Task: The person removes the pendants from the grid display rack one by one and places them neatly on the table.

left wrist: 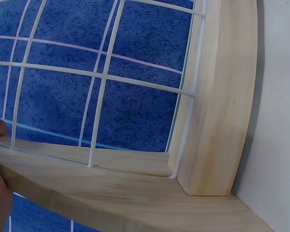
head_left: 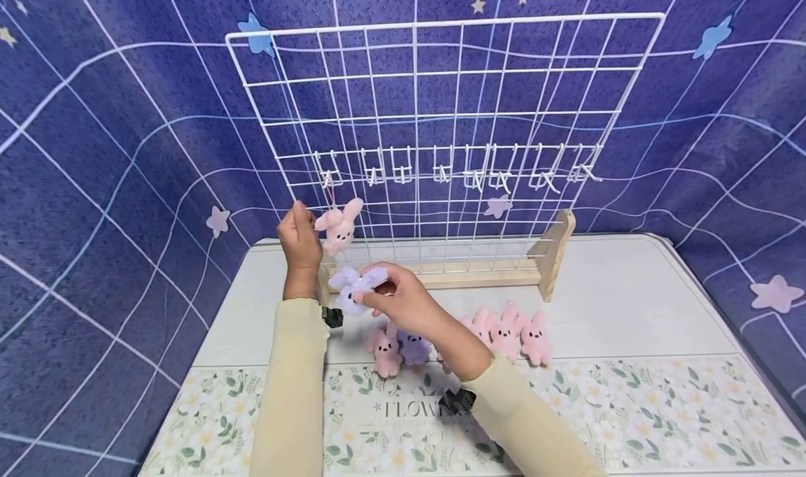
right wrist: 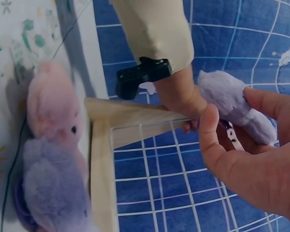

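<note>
My left hand (head_left: 299,238) grips the wooden side support (left wrist: 130,193) of the stand; in the left wrist view only bits of its fingers show at the left edge. With thumb and fingers my right hand (head_left: 409,302) pinches a lilac bunny plush keychain (head_left: 354,292). Its chain (right wrist: 233,136) dangles near my fingers in the right wrist view. Above it, a pink bunny plush (head_left: 340,229) hangs by a beaded chain from the leftmost hook (head_left: 329,178) of the white wire grid rack (head_left: 415,71). The held bunny is in front of the rack, apart from the hooks.
Several white hooks (head_left: 442,175) line the rack to the right. On the table (head_left: 617,309) lie more plushes, including a pink bunny (head_left: 386,351), a lilac bunny (head_left: 414,347) and pink ones (head_left: 535,340) further right. Patterned blue cloth (head_left: 126,183) surrounds the table.
</note>
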The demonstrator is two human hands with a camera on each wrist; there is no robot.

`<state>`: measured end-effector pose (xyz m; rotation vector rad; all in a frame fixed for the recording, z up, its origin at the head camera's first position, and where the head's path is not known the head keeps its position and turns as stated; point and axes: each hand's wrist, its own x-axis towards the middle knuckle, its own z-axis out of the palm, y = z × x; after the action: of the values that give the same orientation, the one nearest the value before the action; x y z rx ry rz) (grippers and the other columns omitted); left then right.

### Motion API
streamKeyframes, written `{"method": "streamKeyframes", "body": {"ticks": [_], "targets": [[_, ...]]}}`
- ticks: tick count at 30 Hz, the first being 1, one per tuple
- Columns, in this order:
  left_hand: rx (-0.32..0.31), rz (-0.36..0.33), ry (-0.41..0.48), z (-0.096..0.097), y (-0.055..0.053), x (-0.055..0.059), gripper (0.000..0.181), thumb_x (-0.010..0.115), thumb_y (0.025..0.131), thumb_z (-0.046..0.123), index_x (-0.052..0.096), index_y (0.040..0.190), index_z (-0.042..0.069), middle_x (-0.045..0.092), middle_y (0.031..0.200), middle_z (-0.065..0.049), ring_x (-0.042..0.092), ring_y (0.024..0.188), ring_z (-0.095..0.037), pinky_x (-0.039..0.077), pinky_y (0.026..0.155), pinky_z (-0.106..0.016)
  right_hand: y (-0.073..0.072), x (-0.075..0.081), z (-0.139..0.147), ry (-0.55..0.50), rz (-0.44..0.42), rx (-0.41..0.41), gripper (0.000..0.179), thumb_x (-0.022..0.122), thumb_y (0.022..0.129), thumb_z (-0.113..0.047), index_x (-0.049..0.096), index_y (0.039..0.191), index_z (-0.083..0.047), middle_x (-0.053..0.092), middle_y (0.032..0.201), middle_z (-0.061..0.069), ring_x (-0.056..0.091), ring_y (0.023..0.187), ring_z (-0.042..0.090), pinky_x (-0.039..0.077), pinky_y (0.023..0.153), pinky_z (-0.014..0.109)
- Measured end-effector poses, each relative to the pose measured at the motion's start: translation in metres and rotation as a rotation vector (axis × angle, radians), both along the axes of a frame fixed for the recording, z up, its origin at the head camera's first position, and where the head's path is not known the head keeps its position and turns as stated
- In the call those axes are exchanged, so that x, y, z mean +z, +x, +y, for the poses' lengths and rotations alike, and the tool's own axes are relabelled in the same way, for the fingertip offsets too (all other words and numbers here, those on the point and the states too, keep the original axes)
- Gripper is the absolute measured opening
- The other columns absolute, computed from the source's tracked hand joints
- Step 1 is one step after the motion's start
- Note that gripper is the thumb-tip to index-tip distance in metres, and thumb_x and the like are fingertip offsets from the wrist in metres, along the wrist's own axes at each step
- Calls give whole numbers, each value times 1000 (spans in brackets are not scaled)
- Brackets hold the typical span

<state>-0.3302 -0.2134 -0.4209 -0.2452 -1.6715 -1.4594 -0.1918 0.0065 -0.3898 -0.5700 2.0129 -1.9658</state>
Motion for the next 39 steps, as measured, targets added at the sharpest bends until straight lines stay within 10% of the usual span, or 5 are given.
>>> {"method": "streamKeyframes", "body": {"ticks": [9,13,17,26,39], "targets": [[-183,-56,152,-2,1,5,55,45,112,20,41,58,20,37,52,15,28,48,-2,20,48,-19,-5,-13,-2,107,-21,54,21,68,96,-2,63,116,4,70,97,15,64,70,13,58,69,27],[-263,-67,198,-4,1,6,56,43,113,22,37,57,19,33,50,16,24,45,-1,16,44,-19,-7,-18,-2,154,-72,127,18,63,98,-5,64,115,3,73,95,15,75,74,36,62,74,42],[-247,-73,187,-5,1,5,53,42,113,20,39,60,22,34,52,16,27,46,0,20,44,-17,-9,-24,-3,225,-97,208,13,63,97,-6,66,109,-1,75,87,17,75,83,51,61,67,43],[-211,-119,131,-7,-2,4,41,40,113,16,43,73,24,40,60,12,33,50,-1,26,46,-16,-12,-38,-8,412,9,237,7,71,90,-8,70,98,-7,66,82,0,60,59,13,48,56,22],[-248,-51,115,-5,1,3,50,42,114,31,40,64,24,35,57,16,28,51,-1,21,48,-17,-12,-49,-11,428,-37,291,12,74,93,-6,70,105,-4,64,74,0,61,57,15,52,54,26]]}}
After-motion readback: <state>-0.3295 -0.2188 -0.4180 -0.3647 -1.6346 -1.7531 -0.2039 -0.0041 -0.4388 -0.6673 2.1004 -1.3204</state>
